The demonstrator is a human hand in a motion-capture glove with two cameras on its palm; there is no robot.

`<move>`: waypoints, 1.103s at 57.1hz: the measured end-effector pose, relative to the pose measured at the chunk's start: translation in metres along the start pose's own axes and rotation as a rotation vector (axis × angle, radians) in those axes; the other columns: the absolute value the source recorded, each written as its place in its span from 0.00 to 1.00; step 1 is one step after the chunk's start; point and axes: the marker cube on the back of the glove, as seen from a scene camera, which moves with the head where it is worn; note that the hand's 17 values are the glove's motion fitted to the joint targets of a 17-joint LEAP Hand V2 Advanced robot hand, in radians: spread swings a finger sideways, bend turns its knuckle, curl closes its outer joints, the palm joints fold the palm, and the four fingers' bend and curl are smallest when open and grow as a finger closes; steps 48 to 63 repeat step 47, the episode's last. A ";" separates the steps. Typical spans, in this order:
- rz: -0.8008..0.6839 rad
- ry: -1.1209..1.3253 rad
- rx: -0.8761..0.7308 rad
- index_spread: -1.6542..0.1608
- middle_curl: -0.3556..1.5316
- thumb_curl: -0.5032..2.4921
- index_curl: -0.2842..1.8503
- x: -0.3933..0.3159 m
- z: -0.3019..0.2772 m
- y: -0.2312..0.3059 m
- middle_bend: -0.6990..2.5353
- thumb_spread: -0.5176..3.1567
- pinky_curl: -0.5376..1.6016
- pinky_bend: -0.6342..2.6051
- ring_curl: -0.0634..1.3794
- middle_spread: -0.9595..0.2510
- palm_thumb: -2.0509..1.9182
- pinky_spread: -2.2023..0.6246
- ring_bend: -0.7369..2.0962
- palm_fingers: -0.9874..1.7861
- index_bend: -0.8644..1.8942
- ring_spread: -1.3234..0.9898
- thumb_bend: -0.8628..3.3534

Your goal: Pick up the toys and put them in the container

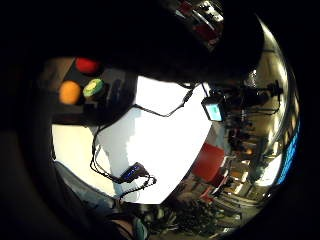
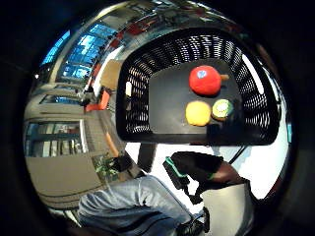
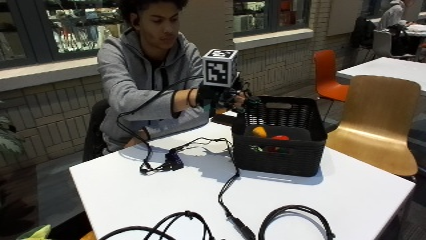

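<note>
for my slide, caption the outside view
Gloved right hand raised beside the black basket holding three toys.

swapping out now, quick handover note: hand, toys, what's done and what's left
Right hand: gloved, raised beside the rim of the black basket; whether its fingers hold anything cannot be told.
Toys: the red toy, the orange toy and the green round toy all lie on the basket's floor, close together.
Done: three toys are in the container.
Left: no toy shows on the white table, only cables, so the job looks finished; check the hand before stopping.
</note>
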 end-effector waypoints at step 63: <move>0.459 -0.147 0.188 0.82 0.36 0.28 0.36 0.231 0.117 0.298 0.27 0.51 0.41 0.34 0.16 0.83 0.58 0.79 0.33 0.37 0.55 0.54 0.20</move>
